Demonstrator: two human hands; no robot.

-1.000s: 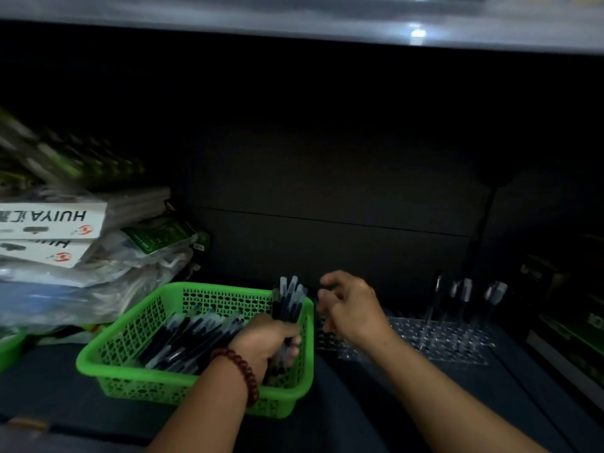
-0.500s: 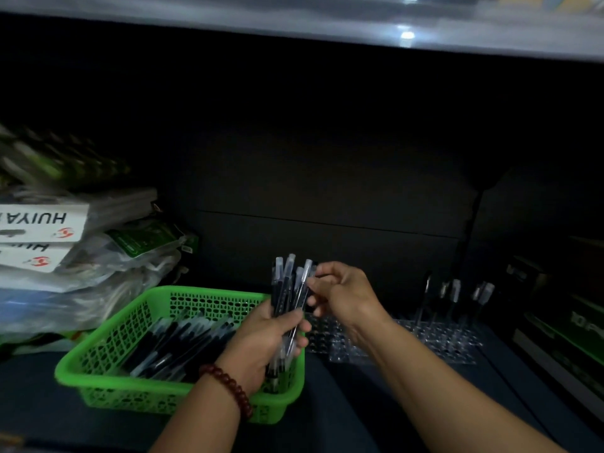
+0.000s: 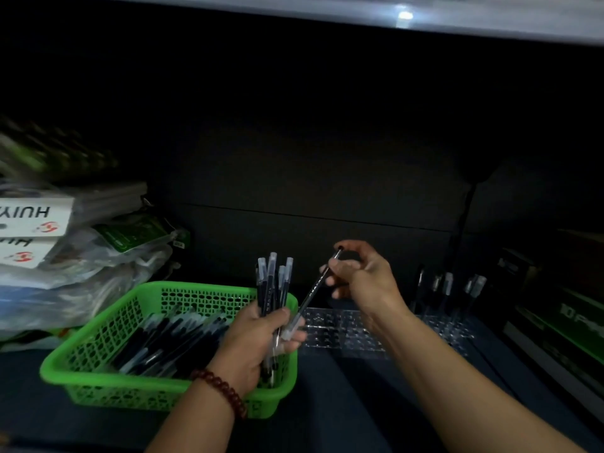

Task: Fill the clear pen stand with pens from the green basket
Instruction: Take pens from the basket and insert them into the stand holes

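A green basket (image 3: 108,325) holding several dark pens (image 3: 163,341) sits on the dark shelf at lower left. Over its right corner my left hand (image 3: 258,335) grips a bunch of pens (image 3: 273,282) upright, caps up. My right hand (image 3: 359,273) pinches a single pen (image 3: 313,289) by its upper end; the pen slants down-left, its capped tip near my left fingers. The clear pen stand (image 3: 343,331) lies flat to the right of the basket, partly behind my right forearm, with several pens (image 3: 447,286) standing at its far right.
Bagged goods and white HUIYA boxes (image 3: 36,220) are piled at the left, above the basket. Dark and green cartons (image 3: 562,322) line the right edge. A shelf board (image 3: 359,14) runs overhead, and a dark back wall closes the rear.
My left hand lifted the bunch of pens out of the basket. My right hand took hold of one pen from the bunch and pulled it out to the right, tilting it.
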